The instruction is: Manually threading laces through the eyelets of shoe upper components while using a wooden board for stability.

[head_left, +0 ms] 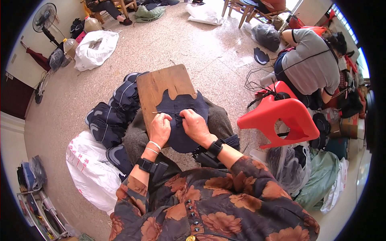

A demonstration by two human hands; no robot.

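Observation:
A dark navy knitted shoe upper lies spread over a wooden board across my lap. My left hand is closed above the upper's left side, pinching a thin needle-like tool whose end sticks out past the fingers. To its right, my right hand is closed over the upper's middle. A dark cord seems to run between the two hands, its end hidden in the right fingers. Dark laced rows show down the middle of the upper.
Tied bundles of dark shoe uppers lie left of my knees, above a white sack. A red plastic stool stands at right, with black cords on it. Beyond it a person in a grey shirt bends down. Plastic bags lie at lower right.

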